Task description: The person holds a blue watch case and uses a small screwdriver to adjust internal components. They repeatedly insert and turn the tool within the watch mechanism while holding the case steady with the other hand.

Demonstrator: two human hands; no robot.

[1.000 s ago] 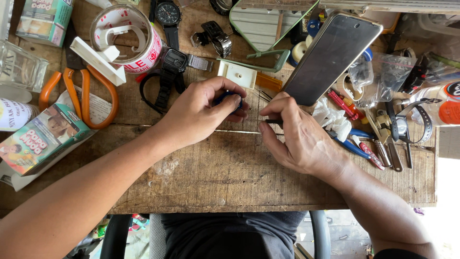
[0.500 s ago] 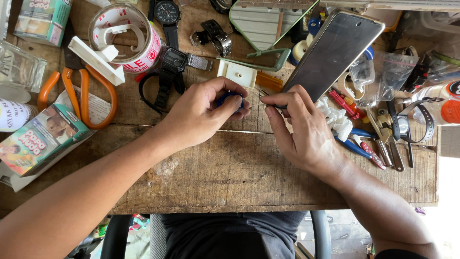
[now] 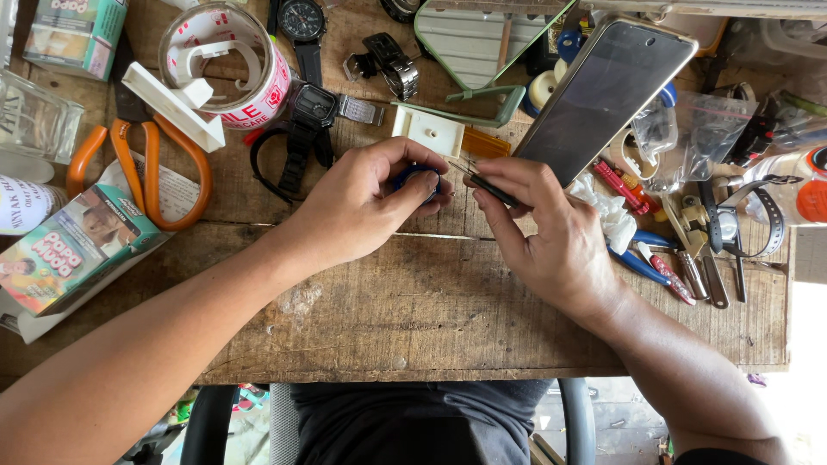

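Observation:
My left hand [image 3: 366, 202] pinches a small dark blue round part [image 3: 413, 175] between thumb and fingers, just above the wooden worktable [image 3: 413, 319]. My right hand [image 3: 538, 228] grips thin metal tweezers [image 3: 482, 179], whose tips point left at the blue part, almost touching it. Most of the blue part is hidden by my fingers. A small cream plastic tray [image 3: 428, 131] lies just behind both hands.
A black digital watch [image 3: 303, 129], a tape roll [image 3: 226, 65], orange-handled scissors [image 3: 138, 164] and small boxes [image 3: 73, 245] lie at the left. A phone [image 3: 603, 86] leans at the back right, a mirror [image 3: 478, 43] behind it. Pliers, screwdrivers and bags crowd the right edge.
My right hand has lifted off the table and moved up and left, bringing the tweezers to the blue part. My left hand has stayed in place holding it.

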